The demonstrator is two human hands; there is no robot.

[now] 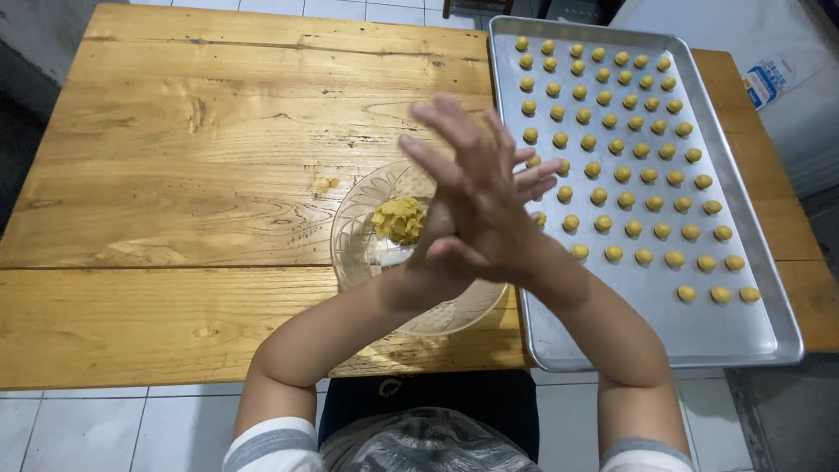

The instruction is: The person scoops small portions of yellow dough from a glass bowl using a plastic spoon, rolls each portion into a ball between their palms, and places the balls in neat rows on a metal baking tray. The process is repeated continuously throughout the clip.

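My two hands are pressed palm to palm above a clear glass bowl (348,240) at the table's front. My right hand (472,197) lies on top with its fingers spread, pointing up and left. From under it the fingertips of my left hand (540,175) stick out to the right. Whatever lies between the palms is hidden. A lump of yellow dough (399,218) sits in the bowl just left of my hands. To the right, a metal baking tray (651,328) holds several rows of small yellow dough balls (612,170), with its near end bare.
Bowl and tray rest on a wooden table (192,175); a few dough crumbs (325,184) lie left of the bowl. White tiled floor shows below the table's front edge. A white appliance or box (769,61) stands past the tray at the upper right.
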